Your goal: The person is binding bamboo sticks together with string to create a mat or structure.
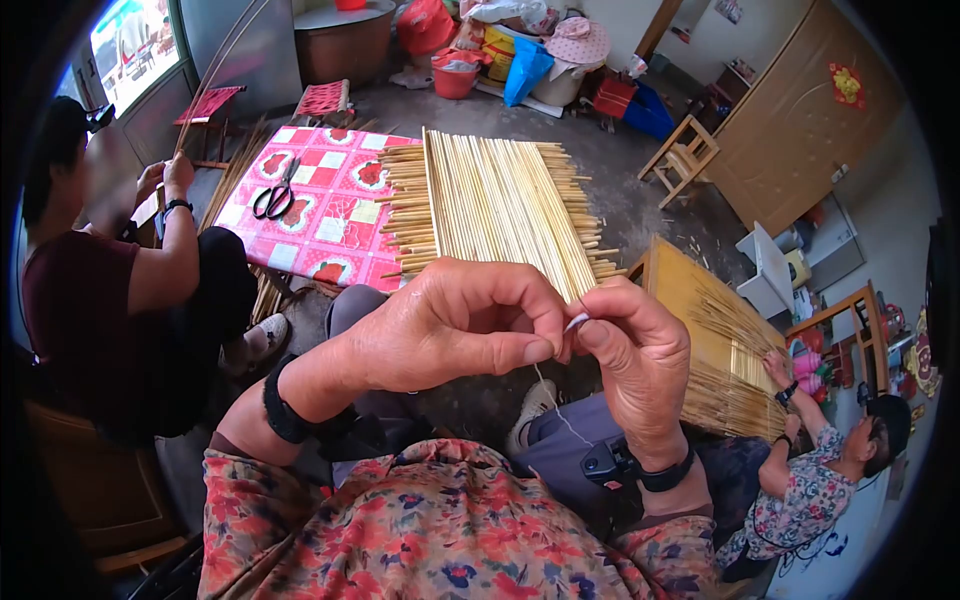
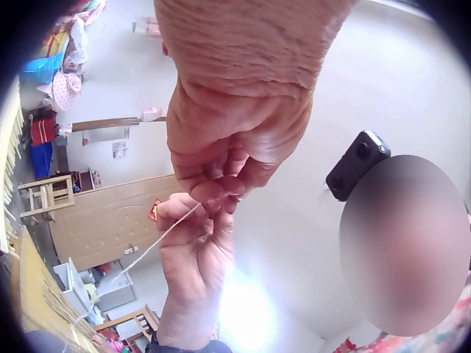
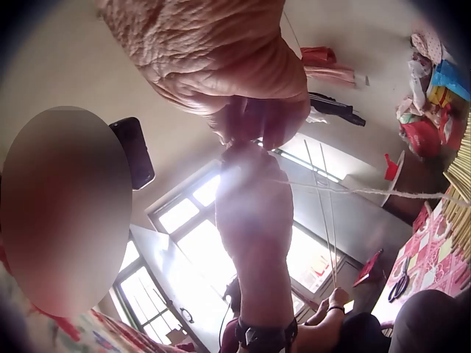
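Observation:
My left hand [image 1: 455,320] and right hand [image 1: 640,350] meet in front of my chest, fingertips touching. Between thumbs and fingers they pinch a white string [image 1: 577,321]; a thin tail of it hangs toward my lap. In the left wrist view the string [image 2: 158,241] runs slanting down from the fingertips. The right wrist view shows the string [image 3: 397,194] stretching off sideways. Curled fingers hide most of the pinched part. Just beyond my hands lies a mat of pale stalks [image 1: 500,195] bound side by side, their ends sticking out unevenly.
The mat lies partly over a pink patterned tabletop [image 1: 340,225], where black-handled scissors [image 1: 275,200] rest. At left a person [image 1: 110,240] holds long stalks. Another person [image 1: 800,480] at right works over stalks on a yellow board [image 1: 690,310]. A small wooden chair [image 1: 680,160] stands behind.

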